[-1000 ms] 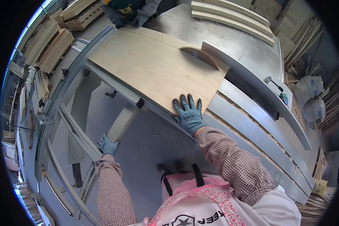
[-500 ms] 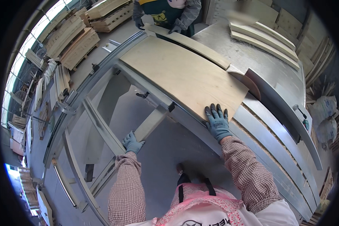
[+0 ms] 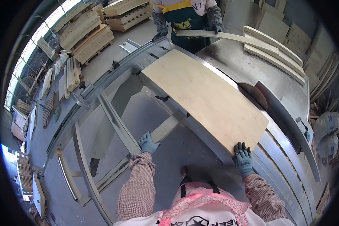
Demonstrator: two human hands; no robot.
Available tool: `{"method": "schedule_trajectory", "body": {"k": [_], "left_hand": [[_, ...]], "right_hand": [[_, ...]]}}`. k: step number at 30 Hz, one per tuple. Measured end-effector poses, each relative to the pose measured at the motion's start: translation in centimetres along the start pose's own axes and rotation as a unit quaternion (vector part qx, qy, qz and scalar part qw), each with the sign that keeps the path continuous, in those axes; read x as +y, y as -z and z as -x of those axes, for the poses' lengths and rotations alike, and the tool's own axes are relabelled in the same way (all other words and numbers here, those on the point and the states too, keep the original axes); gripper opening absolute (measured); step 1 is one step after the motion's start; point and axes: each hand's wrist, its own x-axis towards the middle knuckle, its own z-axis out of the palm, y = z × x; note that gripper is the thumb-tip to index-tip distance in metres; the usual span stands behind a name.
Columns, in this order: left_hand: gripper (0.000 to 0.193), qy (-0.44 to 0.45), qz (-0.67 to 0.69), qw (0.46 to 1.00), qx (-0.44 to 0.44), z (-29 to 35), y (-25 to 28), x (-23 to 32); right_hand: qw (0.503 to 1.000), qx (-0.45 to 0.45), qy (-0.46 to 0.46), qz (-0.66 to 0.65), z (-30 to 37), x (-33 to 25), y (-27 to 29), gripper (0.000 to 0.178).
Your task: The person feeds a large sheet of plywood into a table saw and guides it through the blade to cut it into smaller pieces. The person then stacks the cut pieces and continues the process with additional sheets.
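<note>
My left hand (image 3: 148,144), in a grey-blue glove, is closed around a metal bar (image 3: 168,128) of the sliding frame. A wide plywood panel (image 3: 205,98) lies flat on the saw's sliding table. My right hand (image 3: 243,161), gloved alike with dark fingertips, rests its outstretched fingers on the panel's near corner; its thumb is at the edge. Beyond the panel's right side stands a round saw blade (image 3: 253,96), apart from it. Across the table a co-worker (image 3: 186,20) in a green apron has one gloved hand on a long wooden strip (image 3: 229,36).
More strips (image 3: 277,62) are stacked on the metal saw table (image 3: 226,56). A curved dark fence (image 3: 284,113) runs to the right of the blade. Stacked wood on pallets (image 3: 92,41) stands at the far left. Bars of the sliding frame (image 3: 118,122) surround my left hand.
The panel has shifted toward me with my right hand, away from the blade. The co-worker has moved the strip off the panel's side toward the stacked strips. My left hand stays on the bar.
</note>
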Motion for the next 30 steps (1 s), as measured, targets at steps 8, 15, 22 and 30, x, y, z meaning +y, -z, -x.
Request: {"method": "schedule_trajectory", "body": {"k": [8, 15, 22, 30], "left_hand": [[0.088, 0.002, 0.028, 1.000, 0.007, -0.1, 0.2, 0.5], [0.085, -0.012, -0.028, 0.999, 0.042, -1.2, -0.1, 1.3], [0.080, -0.009, -0.030, 0.999, 0.036, -0.8, -1.4, -0.6], [0.078, -0.021, -0.066, 0.995, 0.065, -0.7, 0.9, 1.4]], "right_hand": [[1.000, 0.005, 0.015, -0.021, 0.4, 1.1, 0.2, 0.055], [0.997, 0.045, 0.043, -0.036, 1.4, 2.8, -2.5, 0.052], [0.979, 0.164, 0.090, 0.080, -1.0, 1.2, 0.0, 0.039], [0.994, 0.065, 0.083, -0.004, -4.5, 2.1, 0.6, 0.049]]}}
